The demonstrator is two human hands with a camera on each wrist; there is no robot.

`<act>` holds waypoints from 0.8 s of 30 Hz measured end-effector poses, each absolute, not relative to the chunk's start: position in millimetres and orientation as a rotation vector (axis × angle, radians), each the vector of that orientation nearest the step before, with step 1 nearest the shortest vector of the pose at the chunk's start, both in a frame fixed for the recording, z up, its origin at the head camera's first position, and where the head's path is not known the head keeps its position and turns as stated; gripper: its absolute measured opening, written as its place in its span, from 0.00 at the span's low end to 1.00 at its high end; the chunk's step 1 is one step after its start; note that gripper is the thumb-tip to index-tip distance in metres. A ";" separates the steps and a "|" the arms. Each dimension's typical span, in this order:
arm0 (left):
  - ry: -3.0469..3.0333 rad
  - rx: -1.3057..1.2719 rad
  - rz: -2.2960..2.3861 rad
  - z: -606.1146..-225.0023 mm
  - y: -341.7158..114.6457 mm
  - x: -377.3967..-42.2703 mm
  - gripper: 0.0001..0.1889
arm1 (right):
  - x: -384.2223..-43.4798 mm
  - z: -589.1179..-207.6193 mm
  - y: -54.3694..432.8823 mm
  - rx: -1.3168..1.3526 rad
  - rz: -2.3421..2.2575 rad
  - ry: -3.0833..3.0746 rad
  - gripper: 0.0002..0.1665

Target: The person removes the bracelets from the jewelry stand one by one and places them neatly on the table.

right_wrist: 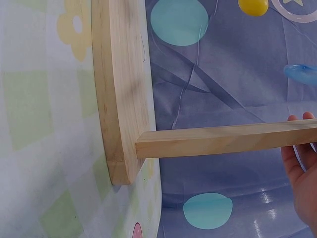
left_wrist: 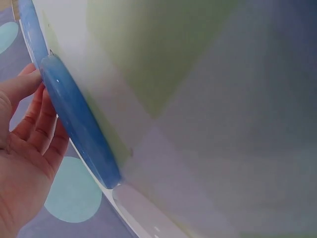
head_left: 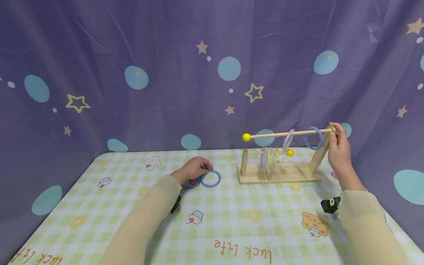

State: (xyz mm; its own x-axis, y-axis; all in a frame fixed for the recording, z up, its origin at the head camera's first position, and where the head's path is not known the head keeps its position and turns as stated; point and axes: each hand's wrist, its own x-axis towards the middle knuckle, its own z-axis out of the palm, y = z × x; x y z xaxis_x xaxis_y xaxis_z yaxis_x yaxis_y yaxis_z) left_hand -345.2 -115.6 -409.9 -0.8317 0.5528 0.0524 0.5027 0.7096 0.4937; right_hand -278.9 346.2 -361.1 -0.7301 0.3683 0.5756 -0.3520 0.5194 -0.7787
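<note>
Cream sleeves come nearest the head camera; on the bench beyond, the left grip is at a blue ring and the right grip holds the rack by its top. Its upper rod carries a pale ring and a second blue ring, its lower rod yellow and purplish rings. Left wrist view: thumb and fingers are at blue rings, pinched or not I cannot tell; a pinkish ring lies beside. Right wrist view: fingers bend round the slanted post
</note>
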 end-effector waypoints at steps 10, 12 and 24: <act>2.755 0.930 0.990 -409.5 -117.2 -336.1 0.11 | -276.4 -359.9 341.2 -0.004 1.255 -2.019 0.21; 2.728 0.961 1.075 -408.0 -116.1 -331.6 0.11 | -276.6 -359.6 341.0 -0.003 1.264 -2.016 0.21; 2.552 1.012 1.475 -390.7 -74.6 -292.0 0.10 | -277.7 -359.9 342.1 -0.002 1.286 -1.986 0.21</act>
State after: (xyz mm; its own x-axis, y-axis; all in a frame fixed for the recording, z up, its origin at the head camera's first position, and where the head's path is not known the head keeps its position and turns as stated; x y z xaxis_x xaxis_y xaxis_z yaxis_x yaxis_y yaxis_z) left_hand -292.0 -74.6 -390.7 -0.7887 0.5437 0.2868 0.5200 0.3412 0.7831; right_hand -277.7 342.1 -359.9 -0.7141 0.3815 0.5870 -0.3796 0.4934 -0.7826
